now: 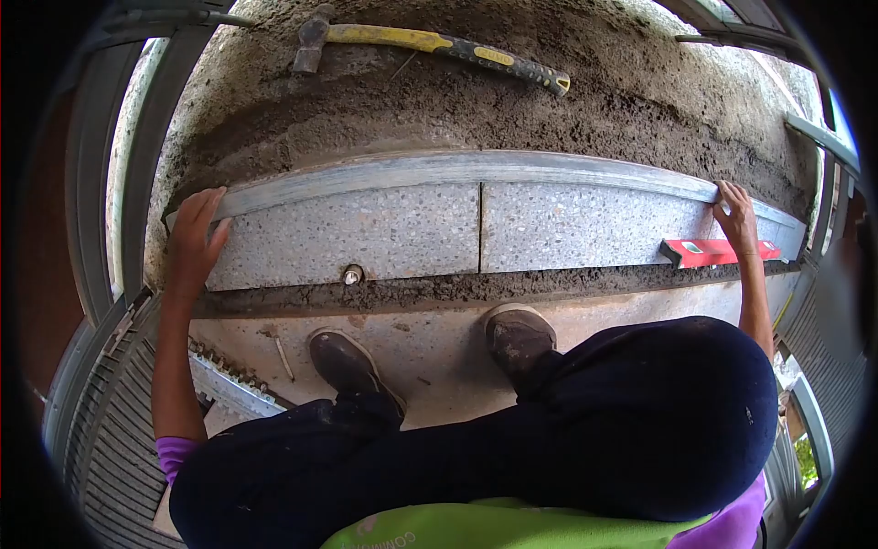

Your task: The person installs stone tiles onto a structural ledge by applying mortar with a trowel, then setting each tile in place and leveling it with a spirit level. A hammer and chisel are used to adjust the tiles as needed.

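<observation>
A long grey straightedge bar (412, 171) lies along the far edge of two speckled terrazzo tiles (585, 224), which sit side by side with a thin dark joint between them. At the bar's left end my left hand (197, 229) grips it, fingers over the top and thumb on the near side. Near the other end my right hand (736, 220) holds the bar with fingers curled over its far edge. A red spirit level (709, 253) rests on the right tile, partly hidden behind my right wrist. Close to the left tile's front edge is a small round pale piece (352, 274).
Beyond the bar, a yellow-and-black hammer (430, 41) lies on wet brown mortar (439, 110). My shoes (519, 334) stand on the lower step (430, 398) in front. Metal railing posts (151, 146) rise at the left, with more railings at the right.
</observation>
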A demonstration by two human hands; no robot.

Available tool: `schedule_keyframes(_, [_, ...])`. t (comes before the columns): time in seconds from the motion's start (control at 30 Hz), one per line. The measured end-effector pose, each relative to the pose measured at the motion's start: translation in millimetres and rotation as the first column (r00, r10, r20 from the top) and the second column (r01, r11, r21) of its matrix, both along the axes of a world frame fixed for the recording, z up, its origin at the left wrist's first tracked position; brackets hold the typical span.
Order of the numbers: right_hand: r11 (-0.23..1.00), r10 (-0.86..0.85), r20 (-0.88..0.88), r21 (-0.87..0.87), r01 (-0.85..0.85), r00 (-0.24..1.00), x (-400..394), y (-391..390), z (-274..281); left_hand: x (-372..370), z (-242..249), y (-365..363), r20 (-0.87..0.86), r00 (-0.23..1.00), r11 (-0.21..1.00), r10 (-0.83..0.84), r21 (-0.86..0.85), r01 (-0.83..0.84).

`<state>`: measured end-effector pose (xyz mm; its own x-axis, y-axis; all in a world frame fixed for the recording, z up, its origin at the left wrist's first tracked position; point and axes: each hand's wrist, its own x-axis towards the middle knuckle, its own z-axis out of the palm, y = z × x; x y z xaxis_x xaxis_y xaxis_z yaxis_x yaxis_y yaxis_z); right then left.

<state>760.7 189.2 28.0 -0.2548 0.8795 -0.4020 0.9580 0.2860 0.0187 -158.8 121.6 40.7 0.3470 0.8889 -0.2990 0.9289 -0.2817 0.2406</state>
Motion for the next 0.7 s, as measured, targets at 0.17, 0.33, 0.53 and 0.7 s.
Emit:
schedule_keyframes(0.17, [1.0, -0.016, -0.013, -0.004, 0.015, 1.0, -2, 0, 1, 3, 3, 2, 0.008, 1.0, 1.0, 0.008, -0.013, -0.008])
schedule_keyframes(0.33, [0.999, -0.03, -0.019, -0.019, 0.03, 0.999, -5, 1, 2, 3, 3, 2, 0.004, 1.0, 1.0, 0.015, -0.015, -0.015])
schedule_keyframes(0.53, [1.0, -0.026, -0.006, -0.018, 0.026, 1.0, -1, 1, 1, 4, 3, 1, 0.0, 1.0, 1.0, 0.015, -0.007, -0.015])
schedule_keyframes(0.7, [1.0, -0.008, 0.011, -0.002, 0.008, 1.0, 30, -3, -14, -11, -10, -5, 0.0, 1.0, 0.999, -0.013, 0.049, 0.013])
